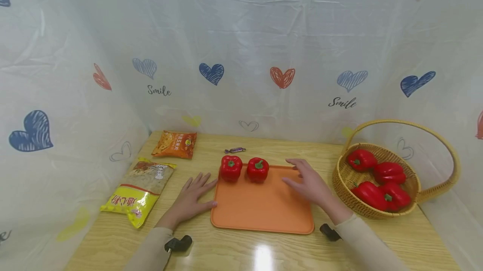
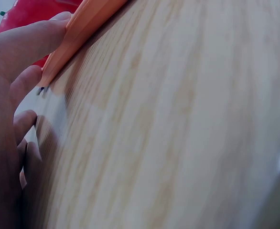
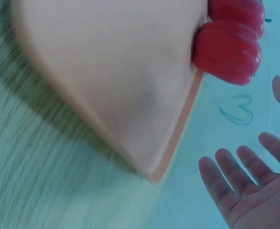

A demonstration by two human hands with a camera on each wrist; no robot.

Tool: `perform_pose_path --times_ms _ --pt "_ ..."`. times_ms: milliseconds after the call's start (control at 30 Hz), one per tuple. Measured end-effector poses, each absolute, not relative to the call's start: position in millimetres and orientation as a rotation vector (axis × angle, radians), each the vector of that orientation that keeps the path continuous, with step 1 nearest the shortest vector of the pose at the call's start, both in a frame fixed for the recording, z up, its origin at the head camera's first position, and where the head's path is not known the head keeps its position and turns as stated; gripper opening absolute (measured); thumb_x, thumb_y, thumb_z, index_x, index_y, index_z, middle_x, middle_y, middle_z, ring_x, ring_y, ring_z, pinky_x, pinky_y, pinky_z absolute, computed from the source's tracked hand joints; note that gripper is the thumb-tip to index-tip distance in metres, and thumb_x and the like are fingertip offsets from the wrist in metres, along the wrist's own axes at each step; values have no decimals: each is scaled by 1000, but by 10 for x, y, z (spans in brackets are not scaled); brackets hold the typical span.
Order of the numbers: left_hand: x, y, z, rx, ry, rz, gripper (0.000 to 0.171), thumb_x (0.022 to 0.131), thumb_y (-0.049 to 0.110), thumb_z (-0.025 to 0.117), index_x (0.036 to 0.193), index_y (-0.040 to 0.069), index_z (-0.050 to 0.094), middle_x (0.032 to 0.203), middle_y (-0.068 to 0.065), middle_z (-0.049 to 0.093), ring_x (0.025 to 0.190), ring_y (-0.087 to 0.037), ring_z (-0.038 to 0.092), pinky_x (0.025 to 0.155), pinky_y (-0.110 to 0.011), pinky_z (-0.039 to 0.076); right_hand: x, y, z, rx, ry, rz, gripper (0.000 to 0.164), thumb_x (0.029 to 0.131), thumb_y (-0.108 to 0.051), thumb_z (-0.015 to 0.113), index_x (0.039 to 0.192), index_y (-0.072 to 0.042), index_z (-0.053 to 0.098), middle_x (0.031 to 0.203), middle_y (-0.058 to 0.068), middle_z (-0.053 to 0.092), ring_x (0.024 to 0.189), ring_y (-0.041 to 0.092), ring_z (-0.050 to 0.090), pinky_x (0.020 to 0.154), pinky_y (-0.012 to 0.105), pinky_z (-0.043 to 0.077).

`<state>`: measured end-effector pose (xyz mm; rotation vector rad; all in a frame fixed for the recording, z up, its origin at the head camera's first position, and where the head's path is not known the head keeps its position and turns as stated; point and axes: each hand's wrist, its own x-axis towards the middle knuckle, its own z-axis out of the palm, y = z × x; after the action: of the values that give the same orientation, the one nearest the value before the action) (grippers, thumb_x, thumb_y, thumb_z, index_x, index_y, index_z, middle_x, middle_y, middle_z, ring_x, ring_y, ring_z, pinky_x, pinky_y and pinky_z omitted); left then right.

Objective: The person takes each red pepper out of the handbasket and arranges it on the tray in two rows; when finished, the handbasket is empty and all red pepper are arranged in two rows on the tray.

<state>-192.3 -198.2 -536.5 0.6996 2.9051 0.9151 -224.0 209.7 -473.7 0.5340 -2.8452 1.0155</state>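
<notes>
An orange tray [image 1: 264, 208] lies flat on the table with two red bell peppers [image 1: 231, 168] [image 1: 258, 170] side by side at its far left. My left hand [image 1: 192, 199] is spread beside the tray's left side, its thumb right at the rim. In the left wrist view that thumb [image 2: 39, 38] overlaps the tray's edge [image 2: 78, 33]. Over the tray's right part hovers my right hand [image 1: 309, 185], fingers apart and holding nothing. The right wrist view shows its loosely spread fingers [image 3: 226, 174] away from the peppers [image 3: 228, 52].
At the right stands a wicker basket [image 1: 341, 185] with a tall handle, holding several red peppers [image 1: 371, 195]. A yellow bag [image 1: 139, 191] and an orange snack packet [image 1: 175, 144] lie at the left. A small purple-wrapped candy [image 1: 235, 150] sits behind the tray, before a heart-printed curtain [image 1: 241, 107].
</notes>
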Motion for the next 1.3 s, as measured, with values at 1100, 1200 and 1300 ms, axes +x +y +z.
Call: perform_pose_path --times_ms 1100,1200,1300 --pt "-1916 -1979 -5360 699 2909 926 75 91 53 69 155 20 47 164 -15 31 154 -40 15 123 -60 2 -1931 2963 -4352 360 -2839 890 65 97 -37 71 149 -7 47 138 20 51 116 40 57 94 62 51" --pt "-1915 -1979 -5360 703 2909 928 75 91 53 70 155 19 47 164 -15 31 154 -40 15 123 -61 3 -1911 3051 -4333 347 -2831 864 64 97 -38 70 148 -6 48 135 20 52 110 40 60 90 61 54" --pt "-1920 -1979 -5369 707 2911 921 75 91 54 69 155 20 46 164 -15 31 154 -40 15 123 -61 3 -1890 3132 -4307 341 -2824 814 64 97 -38 71 148 -6 49 131 20 54 106 39 61 87 61 55"
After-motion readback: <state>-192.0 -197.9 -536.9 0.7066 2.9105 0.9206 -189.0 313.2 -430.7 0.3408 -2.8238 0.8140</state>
